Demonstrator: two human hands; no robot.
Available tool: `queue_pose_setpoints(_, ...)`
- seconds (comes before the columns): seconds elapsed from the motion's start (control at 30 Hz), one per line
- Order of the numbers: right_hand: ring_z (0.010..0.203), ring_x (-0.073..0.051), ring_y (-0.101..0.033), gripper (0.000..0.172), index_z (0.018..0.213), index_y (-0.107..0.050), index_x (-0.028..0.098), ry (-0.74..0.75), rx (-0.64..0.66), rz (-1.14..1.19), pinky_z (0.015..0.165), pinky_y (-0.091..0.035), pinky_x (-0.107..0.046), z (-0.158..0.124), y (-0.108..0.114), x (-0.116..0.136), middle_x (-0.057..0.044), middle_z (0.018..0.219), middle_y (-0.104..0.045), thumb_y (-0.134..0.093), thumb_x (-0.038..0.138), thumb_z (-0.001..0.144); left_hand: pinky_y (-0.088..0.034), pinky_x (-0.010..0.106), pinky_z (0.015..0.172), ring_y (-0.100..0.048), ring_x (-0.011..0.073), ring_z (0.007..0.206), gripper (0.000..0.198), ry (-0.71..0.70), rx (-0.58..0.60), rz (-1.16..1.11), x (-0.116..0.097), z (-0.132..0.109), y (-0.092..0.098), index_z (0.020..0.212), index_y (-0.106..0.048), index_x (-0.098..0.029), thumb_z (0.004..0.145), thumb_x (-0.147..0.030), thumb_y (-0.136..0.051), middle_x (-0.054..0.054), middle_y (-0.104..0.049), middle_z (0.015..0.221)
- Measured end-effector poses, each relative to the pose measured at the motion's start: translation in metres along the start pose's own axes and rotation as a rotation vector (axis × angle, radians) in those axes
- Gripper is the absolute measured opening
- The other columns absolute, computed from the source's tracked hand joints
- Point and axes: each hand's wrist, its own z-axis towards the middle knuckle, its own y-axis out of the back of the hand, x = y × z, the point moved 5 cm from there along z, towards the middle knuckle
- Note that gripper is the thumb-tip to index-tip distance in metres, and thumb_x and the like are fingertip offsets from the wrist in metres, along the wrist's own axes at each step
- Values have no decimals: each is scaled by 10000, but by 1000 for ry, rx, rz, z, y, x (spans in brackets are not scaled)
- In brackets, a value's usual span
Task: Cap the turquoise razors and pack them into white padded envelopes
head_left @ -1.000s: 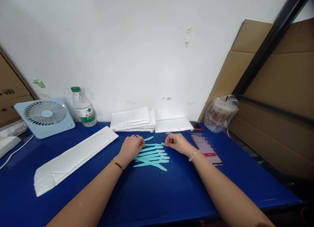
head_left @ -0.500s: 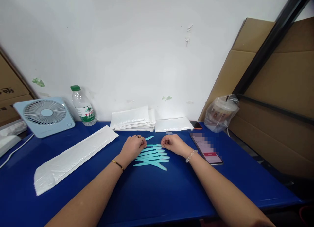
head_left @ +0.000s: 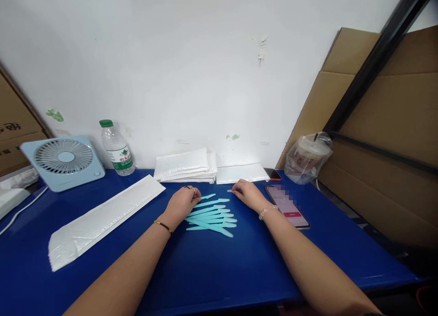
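Several teal plastic sticks (head_left: 212,214) lie fanned in a loose pile on the blue table (head_left: 219,270). My left hand (head_left: 182,202) rests at their left ends, fingers curled, and one stick pokes out from under its fingertips. My right hand (head_left: 249,194) is just beyond the pile's right side, near a flat white envelope (head_left: 243,173). Its fingers are pinched on a small pale piece (head_left: 230,190), too small to name. Each wrist wears a bracelet.
A long white padded bag (head_left: 102,220) lies to the left. A stack of white envelopes (head_left: 185,166), a water bottle (head_left: 117,149) and a small fan (head_left: 63,161) stand along the wall. A phone (head_left: 288,207), a bagged cup (head_left: 307,157) and cardboard sheets (head_left: 383,124) are on the right.
My right hand has moved away from the pile's right end, back and to the right toward the flat envelope, carrying the small pale piece. My left hand has barely shifted.
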Motion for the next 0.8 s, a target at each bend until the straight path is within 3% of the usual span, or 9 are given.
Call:
queue_pose_setpoints(0.17, 736, -134, -568, 113, 847, -665, 172, 104, 32, 89, 690, -434, -243, -1, -6, 19, -43, 860, -606, -561, 141, 817, -429, 260, 670, -582, 176, 810, 156, -56, 5, -46, -5, 0, 1, 822, -631, -216, 819, -265, -483, 24, -649, 864)
queue_pose_setpoints(0.67, 702, -125, -584, 105, 814, -710, 191, 132, 72, 220, 661, -445, -231, 1, -17, 46, -33, 816, -640, -606, 206, 811, -436, 267, 708, -576, 175, 831, 185, -97, 42, -87, -17, 2, -10, 842, -639, -205, 829, -277, -470, 30, -643, 862)
queue_pose_setpoints(0.73, 735, -136, -591, 157, 845, -712, 193, 124, 95, 215, 690, -450, -248, 0, -14, 49, -41, 840, -642, -564, 247, 844, -440, 290, 792, -569, 194, 927, 259, -103, 40, -90, -18, -1, -7, 946, -642, -200, 849, -349, -453, 52, -639, 974)
queue_pose_setpoints(0.8, 794, -157, -591, 232, 971, -691, 199, 97, 124, 215, 714, -457, -272, -4, -7, 51, -60, 923, -634, -540, 336, 859, -409, 342, 903, -506, 246, 1089, 488, -123, 68, -76, -19, -6, -4, 1165, -564, -191, 797, -507, -509, 88, -574, 1175)
